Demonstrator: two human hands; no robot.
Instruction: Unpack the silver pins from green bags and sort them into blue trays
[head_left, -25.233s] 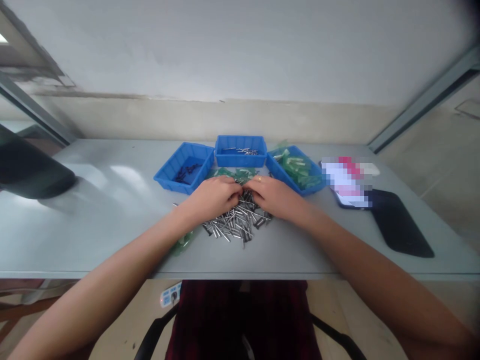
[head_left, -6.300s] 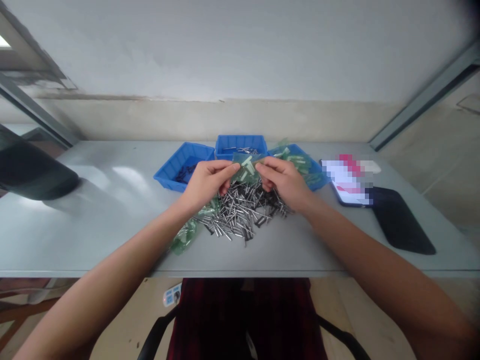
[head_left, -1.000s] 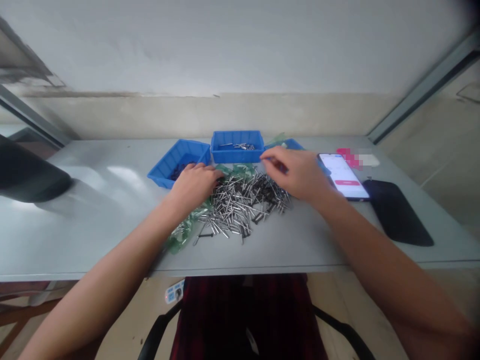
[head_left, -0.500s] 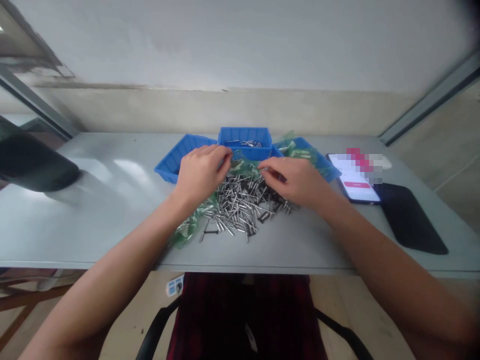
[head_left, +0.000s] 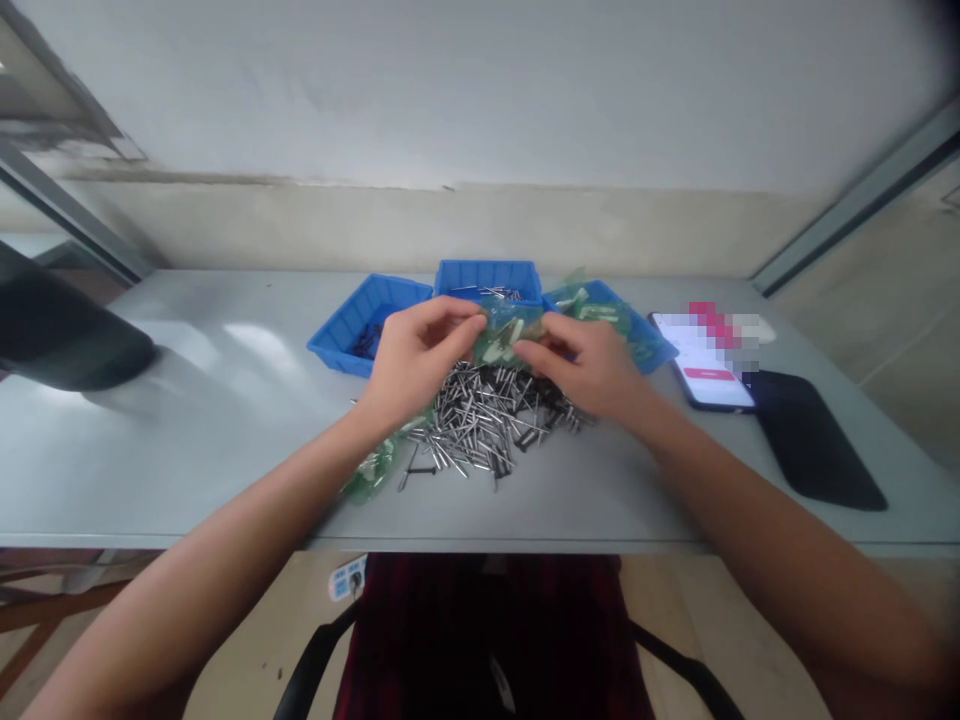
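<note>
A small green plastic bag (head_left: pixel 498 340) with pale pieces inside is stretched between my two hands. My left hand (head_left: pixel 427 350) pinches its left edge, and my right hand (head_left: pixel 589 360) grips the right edge. Right under the bag lies a heap of metal rivets or nails (head_left: pixel 480 420), silvery and dark ones mixed. Beyond my left hand stands a blue bin (head_left: pixel 341 330) with dark pieces in it. The middle blue bin (head_left: pixel 487 272) holds a few silvery pins. In the right blue bin (head_left: pixel 651 335) are more green bags (head_left: pixel 604 315).
Another green bag (head_left: pixel 371 470) lies at the heap's left. A lit phone (head_left: pixel 709 372) and a black flat case (head_left: pixel 821 440) rest on the right of the table (head_left: pixel 247 440). At far left is a dark cylinder (head_left: pixel 67 320). A wall runs along the back.
The green bag has been lifted off the heap a little and spread out between my hands. My left hand has shifted slightly right and down; the dark pieces in the left bin now show.
</note>
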